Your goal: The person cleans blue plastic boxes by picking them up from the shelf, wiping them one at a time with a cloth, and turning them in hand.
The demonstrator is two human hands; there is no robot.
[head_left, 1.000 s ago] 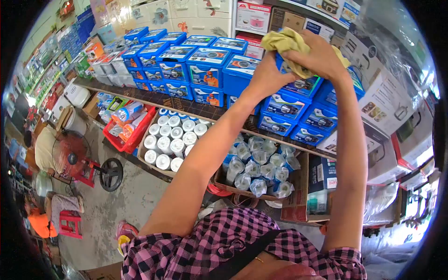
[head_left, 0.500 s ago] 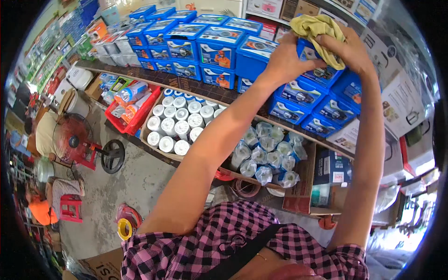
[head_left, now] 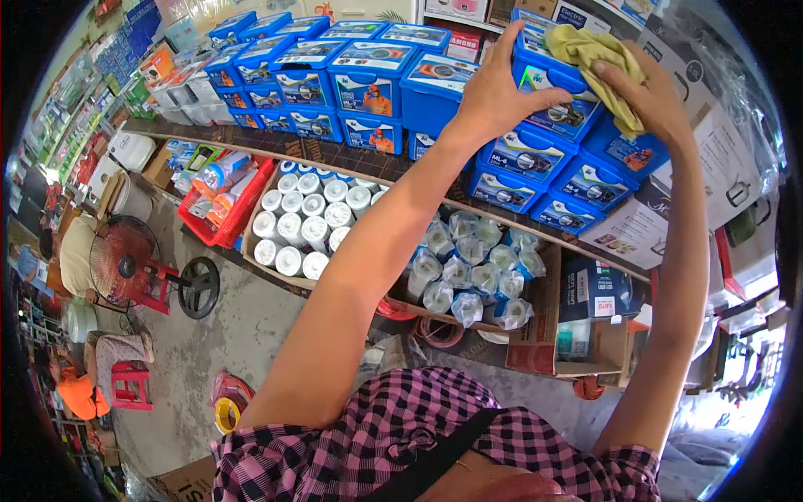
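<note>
A blue plastic box [head_left: 554, 82] with a printed label and a lid sits on top of a stack of similar boxes at the upper right. My left hand [head_left: 495, 94] grips its left side, thumb across the front and fingers up along the edge. A crumpled yellow cloth [head_left: 598, 67] is bunched in my right hand [head_left: 648, 92]. That hand presses the cloth on the box's top right edge, and part of the cloth hangs down beside it. My right fingers are partly hidden behind the cloth.
More blue boxes [head_left: 368, 88] line the shelf to the left. Below stand a carton of white-capped cylinders [head_left: 314, 230], a carton of plastic-wrapped items [head_left: 468, 276] and a red basket [head_left: 201, 219]. A fan [head_left: 125, 266] and a seated person [head_left: 79, 393] are at the far left.
The yellow cloth has moved to the right with my right hand, uncovering more of the box's lid and front. My left hand has shifted slightly left and its fingers point more upward.
</note>
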